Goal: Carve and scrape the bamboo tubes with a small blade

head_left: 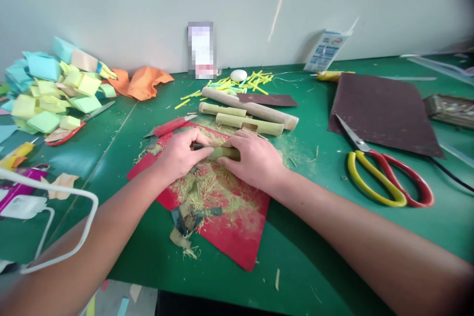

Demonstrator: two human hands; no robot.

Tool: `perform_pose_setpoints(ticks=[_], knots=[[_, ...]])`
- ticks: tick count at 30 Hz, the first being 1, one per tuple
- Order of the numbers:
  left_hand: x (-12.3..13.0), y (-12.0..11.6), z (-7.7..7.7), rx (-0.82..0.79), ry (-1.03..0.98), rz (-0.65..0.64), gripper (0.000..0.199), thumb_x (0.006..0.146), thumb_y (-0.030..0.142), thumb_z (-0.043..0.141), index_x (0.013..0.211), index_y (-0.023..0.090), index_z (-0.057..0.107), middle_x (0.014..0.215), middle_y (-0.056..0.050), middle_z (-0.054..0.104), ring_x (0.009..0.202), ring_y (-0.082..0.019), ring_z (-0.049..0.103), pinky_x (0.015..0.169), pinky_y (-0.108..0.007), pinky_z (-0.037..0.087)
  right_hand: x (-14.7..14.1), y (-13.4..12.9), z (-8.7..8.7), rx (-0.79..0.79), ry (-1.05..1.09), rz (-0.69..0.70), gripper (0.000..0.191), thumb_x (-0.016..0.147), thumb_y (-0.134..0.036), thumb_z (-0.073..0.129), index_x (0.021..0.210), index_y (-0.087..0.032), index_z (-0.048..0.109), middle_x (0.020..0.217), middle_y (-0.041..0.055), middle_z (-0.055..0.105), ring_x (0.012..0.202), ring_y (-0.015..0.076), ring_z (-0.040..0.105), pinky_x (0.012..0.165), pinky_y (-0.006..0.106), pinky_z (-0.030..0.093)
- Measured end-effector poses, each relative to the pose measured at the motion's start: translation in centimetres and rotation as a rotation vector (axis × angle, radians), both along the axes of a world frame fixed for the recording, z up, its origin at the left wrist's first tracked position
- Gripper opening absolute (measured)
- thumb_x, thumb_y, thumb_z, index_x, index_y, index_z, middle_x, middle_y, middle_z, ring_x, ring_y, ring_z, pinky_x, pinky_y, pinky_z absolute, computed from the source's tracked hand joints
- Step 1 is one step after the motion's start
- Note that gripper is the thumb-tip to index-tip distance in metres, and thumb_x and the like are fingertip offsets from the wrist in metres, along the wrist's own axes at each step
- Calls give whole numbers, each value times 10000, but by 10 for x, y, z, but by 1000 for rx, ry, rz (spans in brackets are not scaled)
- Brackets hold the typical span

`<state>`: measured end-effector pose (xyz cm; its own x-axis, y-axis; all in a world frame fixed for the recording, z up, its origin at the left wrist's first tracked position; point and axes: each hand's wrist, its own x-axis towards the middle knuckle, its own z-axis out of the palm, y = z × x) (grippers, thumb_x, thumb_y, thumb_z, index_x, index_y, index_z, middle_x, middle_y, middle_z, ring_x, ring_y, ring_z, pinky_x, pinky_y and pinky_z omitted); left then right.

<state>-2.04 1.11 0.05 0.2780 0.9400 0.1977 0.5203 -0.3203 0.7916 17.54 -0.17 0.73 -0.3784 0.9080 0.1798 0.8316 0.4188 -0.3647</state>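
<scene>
My left hand (184,154) and my right hand (257,159) are both closed around a short greenish bamboo tube (224,152), which lies crosswise between them. Something dark shows at the left fingers; I cannot tell whether it is the tube's end or a strip on it. Beneath the hands, a red sheet (237,244) is strewn with pale shavings and dust. Torn dark scraps (181,219) lie on its near left part. Just beyond my hands are two pale bamboo pieces (255,125), the nearer one with a cut notch. A red-handled craft knife (172,126) rests behind my left hand.
On the green table, scissors (370,152) and brown sandpaper (381,108) lie at right. A longer stick (255,108) and yellow strips (222,86) are behind. Folded paper (55,89) is heaped at left. A white wire frame (95,202) crosses my left forearm.
</scene>
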Motion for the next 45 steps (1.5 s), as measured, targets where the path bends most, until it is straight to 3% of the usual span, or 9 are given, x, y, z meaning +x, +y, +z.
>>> perform_pose_setpoints(ticks=[4, 9, 11, 15, 18, 23, 32, 38, 45], knots=[[4, 8, -2, 4, -47, 111, 192, 792, 361, 681, 809, 173, 647, 819, -40, 694, 758, -181, 636, 695, -321, 491, 0, 1, 1, -12, -3, -1, 204, 802, -407, 627, 871, -216, 643, 882, 26, 607, 815, 182, 543, 624, 301, 336], [-4, 2, 2, -226, -185, -85, 194, 769, 328, 707, 737, 170, 600, 1082, -70, 697, 947, -212, 655, 835, -360, 510, 1, 2, 0, 4, 6, 0, 203, 799, -409, 623, 843, -212, 633, 866, 25, 608, 805, 181, 538, 611, 296, 324], [-5, -2, 3, -206, -121, -123, 191, 746, 294, 724, 705, 168, 587, 1131, -66, 682, 967, -212, 650, 858, -360, 501, 0, 1, 0, 22, 1, 0, 202, 804, -404, 613, 812, -202, 619, 860, 30, 609, 808, 183, 539, 613, 298, 323], [-6, -4, -1, -136, -16, -60, 172, 757, 310, 712, 799, 176, 613, 1074, -71, 687, 926, -210, 649, 828, -362, 502, 1, 0, -1, 25, 4, -2, 187, 804, -394, 614, 825, -209, 621, 878, 30, 618, 816, 184, 546, 621, 299, 329], [-7, -3, -4, -145, -59, -64, 228, 752, 330, 722, 855, 181, 583, 1071, -73, 689, 922, -205, 653, 816, -356, 512, 1, 0, -1, 11, 8, 5, 186, 802, -398, 625, 849, -217, 627, 892, 29, 624, 830, 186, 552, 627, 300, 338], [-9, -4, -6, -128, -93, -137, 214, 737, 276, 733, 731, 173, 545, 1138, -87, 682, 995, -215, 658, 867, -360, 516, 2, 0, -2, 20, 5, 5, 201, 797, -411, 634, 845, -216, 623, 905, 30, 628, 837, 187, 554, 635, 303, 345], [-4, -3, -2, -116, -97, -15, 230, 748, 280, 729, 689, 164, 540, 1079, -95, 718, 935, -222, 689, 775, -348, 533, 1, 3, 1, 0, 30, 2, 194, 808, -395, 627, 835, -203, 650, 869, 35, 621, 814, 187, 540, 638, 301, 348], [-7, -3, -6, -131, -116, -131, 221, 718, 235, 743, 660, 161, 543, 1139, -92, 694, 991, -221, 673, 831, -359, 522, 2, 3, 2, -6, 56, 23, 152, 799, -363, 637, 822, -214, 656, 824, 20, 594, 751, 158, 510, 596, 283, 321], [-3, -3, -2, -139, -120, -24, 230, 724, 272, 742, 664, 167, 547, 1060, -88, 720, 931, -219, 685, 802, -369, 531, 2, 4, 2, -21, 54, 15, 187, 794, -395, 643, 825, -212, 660, 830, 21, 597, 743, 159, 513, 597, 285, 327]])
